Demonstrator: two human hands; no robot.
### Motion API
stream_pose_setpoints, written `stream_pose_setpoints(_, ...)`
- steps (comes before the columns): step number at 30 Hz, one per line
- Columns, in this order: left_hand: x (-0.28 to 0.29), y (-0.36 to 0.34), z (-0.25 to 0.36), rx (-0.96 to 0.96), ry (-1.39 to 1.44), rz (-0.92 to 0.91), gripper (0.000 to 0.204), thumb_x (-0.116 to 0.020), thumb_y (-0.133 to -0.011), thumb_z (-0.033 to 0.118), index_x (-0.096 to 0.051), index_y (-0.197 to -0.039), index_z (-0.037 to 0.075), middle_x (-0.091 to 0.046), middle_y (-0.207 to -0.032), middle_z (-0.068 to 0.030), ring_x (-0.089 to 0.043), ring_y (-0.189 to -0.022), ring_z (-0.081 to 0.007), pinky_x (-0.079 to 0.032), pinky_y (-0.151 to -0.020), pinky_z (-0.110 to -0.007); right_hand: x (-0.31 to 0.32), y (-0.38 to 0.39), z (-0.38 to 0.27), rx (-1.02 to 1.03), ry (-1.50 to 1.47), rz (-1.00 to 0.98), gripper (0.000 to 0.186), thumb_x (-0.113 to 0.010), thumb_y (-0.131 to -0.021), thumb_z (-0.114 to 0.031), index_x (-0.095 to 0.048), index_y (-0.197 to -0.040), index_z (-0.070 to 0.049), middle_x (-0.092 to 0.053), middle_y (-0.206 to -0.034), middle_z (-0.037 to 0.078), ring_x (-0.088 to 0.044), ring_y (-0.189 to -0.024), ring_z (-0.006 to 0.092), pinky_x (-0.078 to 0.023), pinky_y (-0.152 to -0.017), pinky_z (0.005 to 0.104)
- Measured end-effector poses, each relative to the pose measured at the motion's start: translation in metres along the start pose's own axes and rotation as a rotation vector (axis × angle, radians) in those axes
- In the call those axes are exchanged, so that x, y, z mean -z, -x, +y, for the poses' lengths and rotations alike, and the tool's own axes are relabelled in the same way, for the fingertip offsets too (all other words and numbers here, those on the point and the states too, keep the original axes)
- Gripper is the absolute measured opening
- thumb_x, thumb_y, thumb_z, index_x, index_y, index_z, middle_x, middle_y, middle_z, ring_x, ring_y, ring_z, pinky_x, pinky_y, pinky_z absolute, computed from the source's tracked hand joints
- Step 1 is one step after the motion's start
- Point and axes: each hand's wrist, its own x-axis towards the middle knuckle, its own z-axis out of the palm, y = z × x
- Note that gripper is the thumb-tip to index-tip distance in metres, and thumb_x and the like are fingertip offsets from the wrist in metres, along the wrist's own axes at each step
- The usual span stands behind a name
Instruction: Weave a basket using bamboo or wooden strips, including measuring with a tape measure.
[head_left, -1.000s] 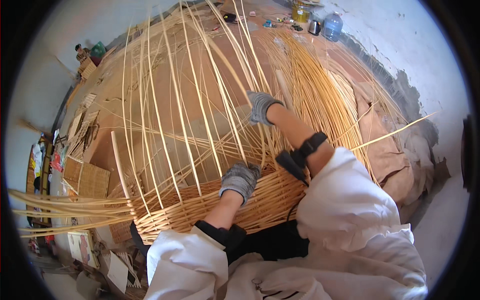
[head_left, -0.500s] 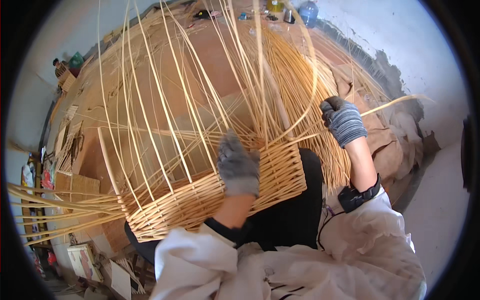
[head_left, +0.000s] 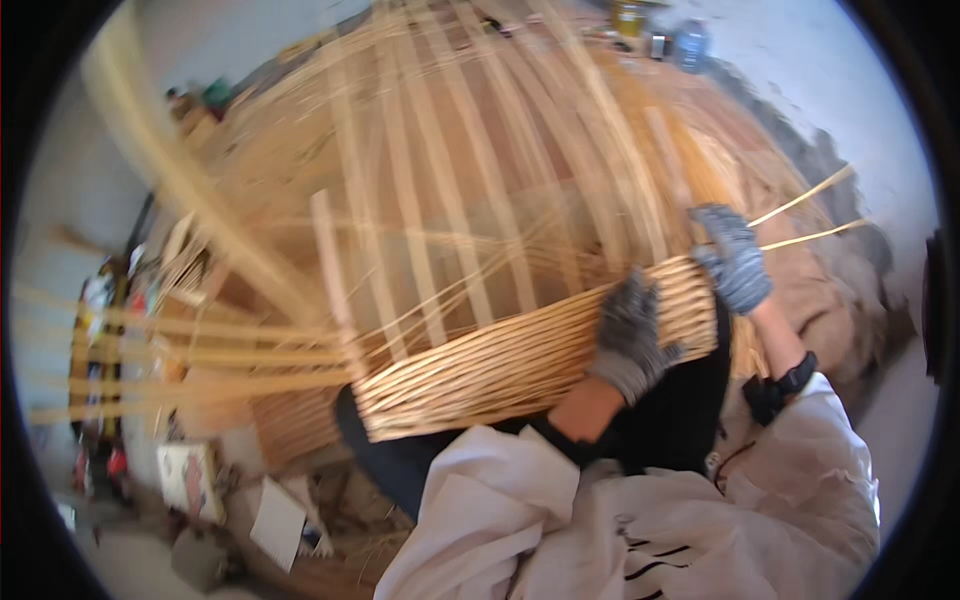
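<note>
The basket side [head_left: 520,360] is woven wicker, ribbed and faintly glossy; matt, coarse knitted cloth covers the left hand [head_left: 628,340] and right hand [head_left: 735,260]. The sleeve [head_left: 500,475] is soft, creased cloth, the bottle [head_left: 690,46] smooth, translucent plastic.

Fairly bright, soft light from a direction I cannot tell leaves faint shadows, while motion blur smears the pale rods [head_left: 205,205] over the floor's left edge and fisheye distortion bends everything inside a black rim.
</note>
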Motion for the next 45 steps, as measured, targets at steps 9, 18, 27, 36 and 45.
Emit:
stream_pose_setpoints(9, 0.220, 0.150, -0.111, 0.458, -0.225, 0.510, 0.026, -0.068, -0.065, 0.007, -0.056, -0.087, 0.003, -0.056, -0.084, -0.0092, -0.053, -0.071, -0.0237, -0.044, -0.072, -0.033, -0.004, -0.065, -0.234, 0.187, -1.013, -0.228, 0.027, -0.052, -0.079, -0.017, -0.054, -0.101, -0.001, -0.058, -0.091, 0.018, -0.058, -0.083, 0.0253, -0.047, -0.069, 0.0306)
stream_pose_setpoints(18, 0.205, 0.169, -0.117, 0.736, 0.142, 0.446, 0.040, -0.070, -0.065, 0.012, -0.054, -0.099, -0.002, -0.060, -0.087, -0.0130, -0.058, -0.075, -0.0191, -0.046, -0.068, -0.028, -0.042, -0.138, -0.321, 0.916, -0.343, -0.565, 0.018, -0.050, -0.077, -0.021, -0.061, -0.089, -0.012, -0.060, -0.085, 0.008, -0.056, -0.084, 0.0241, -0.044, -0.074, 0.0365)
stream_pose_setpoints(27, 0.185, 0.169, -0.114, 0.795, 0.078, 0.608, 0.037, -0.067, -0.069, 0.008, -0.053, -0.101, -0.004, -0.058, -0.087, -0.0104, -0.055, -0.076, -0.0135, -0.045, -0.068, -0.025, -0.042, -0.169, -0.332, 0.899, -0.493, -0.881, 0.021, -0.051, -0.077, -0.019, -0.058, -0.092, -0.006, -0.060, -0.081, 0.009, -0.059, -0.073, 0.0251, -0.048, -0.062, 0.0337)
stream_pose_setpoints(36, 0.169, 0.174, -0.117, 0.788, 0.113, 0.676, 0.034, -0.066, -0.071, 0.007, -0.053, -0.100, -0.004, -0.057, -0.088, -0.0102, -0.054, -0.076, -0.0142, -0.045, -0.069, -0.026, -0.063, -0.179, -0.317, 1.069, -0.324, -0.954, 0.023, -0.051, -0.077, -0.019, -0.057, -0.094, -0.006, -0.060, -0.077, 0.009, -0.059, -0.068, 0.0253, -0.048, -0.058, 0.0337)
stream_pose_setpoints(45, 0.184, 0.177, -0.114, 0.750, 0.244, 0.712, 0.029, -0.063, -0.073, 0.008, -0.054, -0.098, -0.003, -0.057, -0.091, -0.0068, -0.052, -0.081, -0.0128, -0.042, -0.073, -0.025, -0.062, -0.098, -0.260, 1.157, -0.431, -0.664, 0.026, -0.050, -0.077, -0.018, -0.055, -0.101, -0.008, -0.059, -0.073, 0.010, -0.059, -0.064, 0.0255, -0.048, -0.054, 0.0339)
